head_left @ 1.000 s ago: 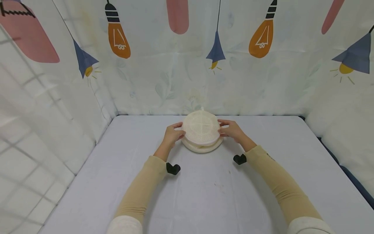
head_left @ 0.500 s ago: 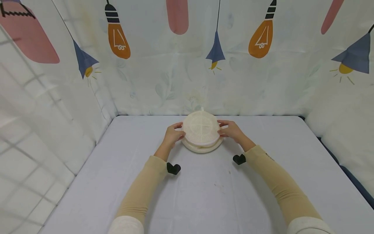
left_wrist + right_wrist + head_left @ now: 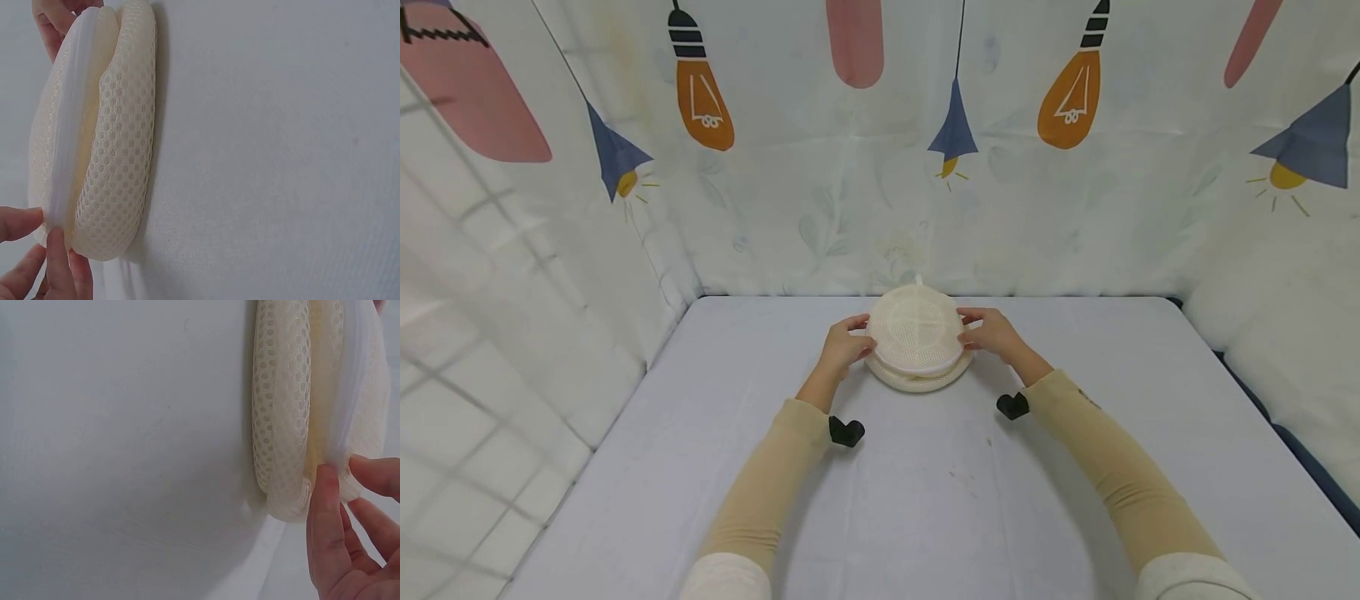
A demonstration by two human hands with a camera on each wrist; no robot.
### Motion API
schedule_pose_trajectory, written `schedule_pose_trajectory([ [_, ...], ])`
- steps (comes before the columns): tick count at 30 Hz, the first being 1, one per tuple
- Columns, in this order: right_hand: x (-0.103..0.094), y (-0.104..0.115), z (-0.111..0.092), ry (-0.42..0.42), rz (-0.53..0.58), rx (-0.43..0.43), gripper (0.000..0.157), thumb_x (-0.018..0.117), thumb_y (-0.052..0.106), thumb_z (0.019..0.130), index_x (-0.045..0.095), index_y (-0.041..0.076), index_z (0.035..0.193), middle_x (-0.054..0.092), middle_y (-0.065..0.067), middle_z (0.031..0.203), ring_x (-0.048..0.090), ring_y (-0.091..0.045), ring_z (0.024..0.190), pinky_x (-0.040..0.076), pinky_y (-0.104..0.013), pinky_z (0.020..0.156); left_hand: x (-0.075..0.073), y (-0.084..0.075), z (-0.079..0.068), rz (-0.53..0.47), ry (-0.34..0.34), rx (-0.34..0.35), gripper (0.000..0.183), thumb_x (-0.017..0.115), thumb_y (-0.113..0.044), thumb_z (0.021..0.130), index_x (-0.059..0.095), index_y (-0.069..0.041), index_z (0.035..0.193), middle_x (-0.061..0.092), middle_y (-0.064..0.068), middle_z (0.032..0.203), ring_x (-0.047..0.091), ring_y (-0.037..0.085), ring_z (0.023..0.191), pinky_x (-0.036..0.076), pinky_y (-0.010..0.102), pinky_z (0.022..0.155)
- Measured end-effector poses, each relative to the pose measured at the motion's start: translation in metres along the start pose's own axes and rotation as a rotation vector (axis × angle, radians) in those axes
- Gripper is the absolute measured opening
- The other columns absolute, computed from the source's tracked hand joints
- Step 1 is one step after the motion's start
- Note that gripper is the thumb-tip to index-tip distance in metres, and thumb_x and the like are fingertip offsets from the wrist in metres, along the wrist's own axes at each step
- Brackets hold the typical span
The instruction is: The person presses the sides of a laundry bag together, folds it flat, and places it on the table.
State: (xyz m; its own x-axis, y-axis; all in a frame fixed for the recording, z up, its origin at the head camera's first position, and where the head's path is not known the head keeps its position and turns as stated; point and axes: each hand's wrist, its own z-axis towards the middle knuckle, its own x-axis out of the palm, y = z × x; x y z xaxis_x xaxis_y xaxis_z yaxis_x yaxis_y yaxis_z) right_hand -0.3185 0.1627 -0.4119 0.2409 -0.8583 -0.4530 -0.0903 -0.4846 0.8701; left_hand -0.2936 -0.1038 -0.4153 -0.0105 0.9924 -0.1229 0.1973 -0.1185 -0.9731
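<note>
A round, cream mesh laundry bag [image 3: 917,329] lies near the back edge of the table in the head view. Its domed upper part sits over a wider padded lower rim [image 3: 122,156], with a yellowish strip between them. Around the upper part runs a pale zipper band [image 3: 65,125]. My left hand [image 3: 844,343] pinches the left edge of this upper part, thumb and fingertips at the band. On the opposite side my right hand [image 3: 994,333] pinches the right edge, its fingertips [image 3: 328,478] against the band. A small loop [image 3: 918,280] sticks up behind.
A white cloth covers the table [image 3: 917,500]. Patterned curtain [image 3: 820,183] hangs right behind the back edge, and more white fabric [image 3: 1285,333] flanks the right side. Black heart-shaped pieces [image 3: 847,432] hang at both sleeve cuffs, above the cloth.
Both hands keep the same grip and the bag stays in place. The right wrist and sleeve have shifted very slightly to the left.
</note>
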Motion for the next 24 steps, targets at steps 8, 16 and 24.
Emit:
schedule_pose_trajectory([
  [8,-0.0001,0.0007,0.0028,0.013,-0.027,0.002,0.060,0.063,-0.001,0.084,0.042,0.005,0.140,0.046,-0.017,0.129,0.059,-0.022,0.089,0.052,-0.027,0.075,-0.0004,0.0023,0.0018,0.006,0.000,-0.002,0.055,0.060,0.009,0.079,0.052,-0.008,0.131,0.048,0.010,0.127,0.054,0.021,0.096,0.050,0.030,0.083],
  [16,-0.0014,0.0026,0.0038,0.018,-0.111,-0.001,0.059,0.063,0.003,0.084,0.043,0.005,0.139,0.047,-0.018,0.129,0.061,-0.021,0.089,0.051,-0.029,0.077,-0.0016,0.0028,0.0038,0.005,0.007,-0.004,0.055,0.060,0.009,0.079,0.053,-0.007,0.130,0.048,0.010,0.126,0.055,0.021,0.098,0.050,0.029,0.082],
  [24,-0.0002,0.0012,0.0080,0.022,-0.154,0.015,0.059,0.065,0.006,0.083,0.046,0.008,0.138,0.049,-0.015,0.126,0.060,-0.020,0.090,0.049,-0.030,0.079,-0.0024,0.0051,0.0045,0.016,0.013,-0.027,0.055,0.061,0.009,0.079,0.052,-0.006,0.132,0.049,0.010,0.127,0.056,0.021,0.096,0.050,0.029,0.082],
])
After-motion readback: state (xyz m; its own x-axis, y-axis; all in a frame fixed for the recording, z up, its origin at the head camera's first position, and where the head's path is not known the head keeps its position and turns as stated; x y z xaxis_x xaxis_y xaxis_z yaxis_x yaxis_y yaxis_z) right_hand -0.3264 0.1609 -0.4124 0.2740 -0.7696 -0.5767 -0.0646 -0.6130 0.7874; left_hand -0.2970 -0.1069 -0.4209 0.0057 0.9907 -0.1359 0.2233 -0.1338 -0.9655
